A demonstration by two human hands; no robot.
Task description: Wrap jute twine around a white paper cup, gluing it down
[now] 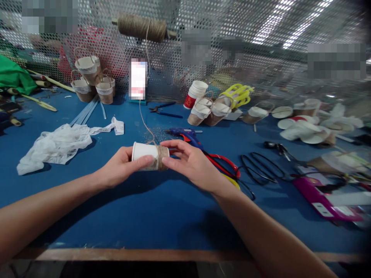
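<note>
A white paper cup [142, 150] lies sideways in the air above the blue table, held between both hands. Brown twine [162, 156] is wound round the cup's right-hand part, and its strand runs up to a twine spool [142, 27] on a rod. My left hand [123, 165] is closed round the cup's left part, thumb on the near side. With thumb and fingers, my right hand [189, 164] grips the twine-wrapped end. Just behind the right hand rests a blue glue gun [185, 133].
White lace fabric [58, 144] is heaped at left. Twine-wrapped cups with handles [106, 90] stand at the back left, others [199, 110] at the back right. Pliers [166, 110], red-handled scissors [226, 164], a black cable [261, 168] and a magenta power strip [315, 197] occupy the table.
</note>
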